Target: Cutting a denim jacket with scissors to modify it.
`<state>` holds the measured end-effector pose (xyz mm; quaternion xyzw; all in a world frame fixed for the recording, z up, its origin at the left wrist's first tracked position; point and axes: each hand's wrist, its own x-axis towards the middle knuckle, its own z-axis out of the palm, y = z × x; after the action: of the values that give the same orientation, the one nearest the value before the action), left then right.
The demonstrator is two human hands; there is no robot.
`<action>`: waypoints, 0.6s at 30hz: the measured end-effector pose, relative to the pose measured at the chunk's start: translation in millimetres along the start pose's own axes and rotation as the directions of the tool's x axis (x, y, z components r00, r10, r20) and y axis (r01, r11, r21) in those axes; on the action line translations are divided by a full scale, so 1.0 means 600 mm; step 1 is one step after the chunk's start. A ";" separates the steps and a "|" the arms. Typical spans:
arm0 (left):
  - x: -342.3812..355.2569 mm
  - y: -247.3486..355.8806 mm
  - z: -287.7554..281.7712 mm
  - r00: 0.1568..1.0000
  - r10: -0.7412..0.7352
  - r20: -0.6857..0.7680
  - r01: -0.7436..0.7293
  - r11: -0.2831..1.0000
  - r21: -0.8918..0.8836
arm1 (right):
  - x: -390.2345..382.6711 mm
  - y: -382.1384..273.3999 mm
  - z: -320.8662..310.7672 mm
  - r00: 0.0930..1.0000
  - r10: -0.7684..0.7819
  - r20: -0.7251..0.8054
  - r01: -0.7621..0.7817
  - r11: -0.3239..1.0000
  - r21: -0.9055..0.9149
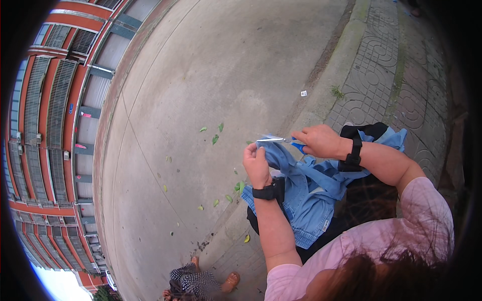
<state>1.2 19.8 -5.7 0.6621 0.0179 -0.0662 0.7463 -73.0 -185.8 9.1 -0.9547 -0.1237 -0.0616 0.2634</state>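
Observation:
A light blue denim garment lies across my lap, with an elastic-looking gathered edge and a small pale label. My left hand pinches a raised edge of its cloth between thumb and fingers. Held in my right hand is a pair of scissors with blue handles. Their metal blades are spread apart and point left, right at the cloth above my left fingertips. Whether the blades touch the fabric I cannot tell. Black bands with small boxes sit on both wrists.
I sit at a patterned paving strip with a kerb beside grey concrete. Green leaves and a small white scrap lie on the ground. Another person in patterned trousers is at the lower left. A red building stands beyond.

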 end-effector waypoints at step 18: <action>0.005 -0.008 -0.006 0.990 0.111 -0.091 -0.099 0.986 0.131 | -0.002 0.004 0.003 0.999 -0.006 0.033 0.006 1.000 -0.007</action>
<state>3.8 22.6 -11.2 0.7104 0.0153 0.0048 0.7036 -73.4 -186.7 6.1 -0.9561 -0.1307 -0.0473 0.2578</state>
